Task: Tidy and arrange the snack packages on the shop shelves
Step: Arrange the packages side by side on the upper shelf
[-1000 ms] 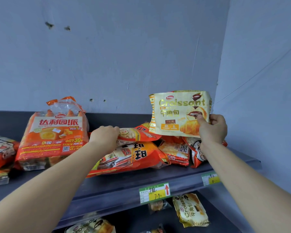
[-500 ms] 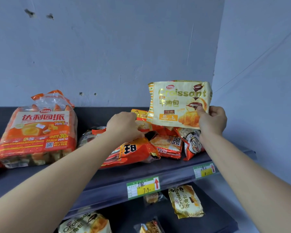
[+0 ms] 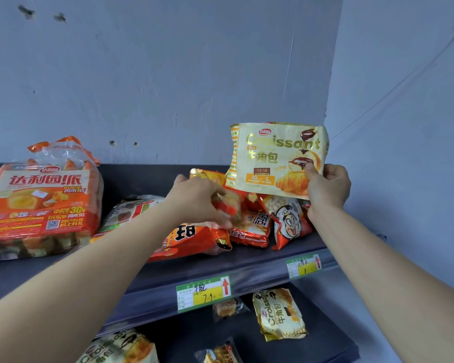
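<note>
Right grip (image 3: 328, 187) pinches the upright croissant packet (image 3: 270, 158) by its corner — left grip (image 3: 197, 200) clutches a blurred red packet (image 3: 227, 206).

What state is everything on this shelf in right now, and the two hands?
Croissant pack, held upright above the shelf, sealed.
Right hand, pinches the pack's lower right corner.
Left hand, among the orange packets; blurred, grip unclear.
Large orange bag, standing on the shelf, sealed.
Cartoon-face bag, leaning tilted at the right end.
</note>
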Tool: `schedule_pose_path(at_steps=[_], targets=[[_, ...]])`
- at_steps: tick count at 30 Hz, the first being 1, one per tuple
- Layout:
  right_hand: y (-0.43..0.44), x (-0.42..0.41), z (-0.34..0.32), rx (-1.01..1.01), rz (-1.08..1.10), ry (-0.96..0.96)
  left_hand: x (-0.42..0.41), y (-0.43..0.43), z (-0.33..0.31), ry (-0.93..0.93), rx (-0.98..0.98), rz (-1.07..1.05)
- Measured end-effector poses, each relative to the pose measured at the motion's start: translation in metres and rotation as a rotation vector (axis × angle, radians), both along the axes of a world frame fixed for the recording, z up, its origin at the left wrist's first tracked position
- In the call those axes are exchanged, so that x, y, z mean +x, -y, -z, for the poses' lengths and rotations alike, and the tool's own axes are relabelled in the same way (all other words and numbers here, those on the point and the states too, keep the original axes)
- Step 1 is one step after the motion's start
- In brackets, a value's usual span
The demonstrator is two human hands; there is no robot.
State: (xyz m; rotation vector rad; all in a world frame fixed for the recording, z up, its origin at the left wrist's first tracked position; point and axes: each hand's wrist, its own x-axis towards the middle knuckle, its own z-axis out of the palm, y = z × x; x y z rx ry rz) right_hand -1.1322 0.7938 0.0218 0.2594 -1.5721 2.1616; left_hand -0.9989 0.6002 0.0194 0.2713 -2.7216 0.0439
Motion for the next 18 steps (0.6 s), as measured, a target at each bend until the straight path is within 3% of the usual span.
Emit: schedule_pose_path(at_steps=[2,6,9,14,18], targets=[[-0.003,-0.005,0.001,0.016,0.015,0.005,0.000,0.002,-0.008,0.131,0.281,0.003],[-0.009,-0.013,0.004,0.013,0.038,0.020,-0.001,0.014,-0.011,0.087,0.288,-0.259],[-0.012,-0.017,0.005,0.004,0.039,0.025,-0.002,0.017,-0.006,0.124,0.588,-0.315],[-0.011,-0.019,0.002,0.012,0.029,0.027,-0.004,0.010,-0.007,-0.014,0.969,-0.282],[-0.009,-0.017,-0.003,0.019,0.022,0.027,-0.011,0.005,0.000,-0.174,1.033,-0.267]])
